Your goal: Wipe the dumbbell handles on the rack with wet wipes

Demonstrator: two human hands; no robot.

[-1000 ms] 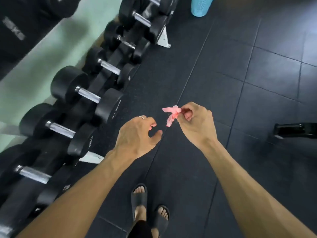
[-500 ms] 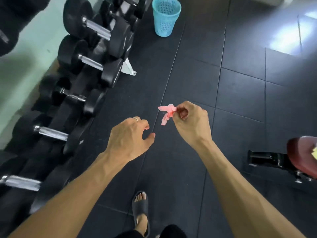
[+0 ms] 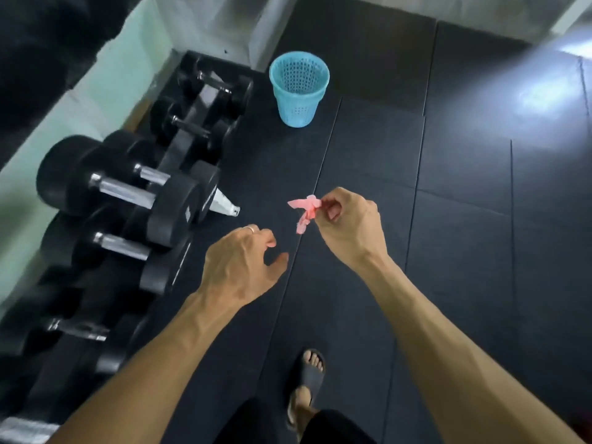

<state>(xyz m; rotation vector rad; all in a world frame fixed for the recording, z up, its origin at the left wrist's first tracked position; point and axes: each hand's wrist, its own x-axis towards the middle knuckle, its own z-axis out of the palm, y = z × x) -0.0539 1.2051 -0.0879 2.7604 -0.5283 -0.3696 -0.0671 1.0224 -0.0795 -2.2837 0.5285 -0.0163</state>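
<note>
Two hands reach out over the gym floor: the right hand pinches a crumpled pink wet wipe at its fingertips, held clear of the body as if spent, while the left hand hangs loosely curled and holds nothing. Beside them to the left, the dumbbell rack lines the wall. Compared with half a second ago, the blue basket sits lower and fuller in view, suggesting a walk towards it.

Two hands are seen: a left hand and a right hand. One pink wipe and one blue basket are counted. At least five dumbbells are racked left.
</note>
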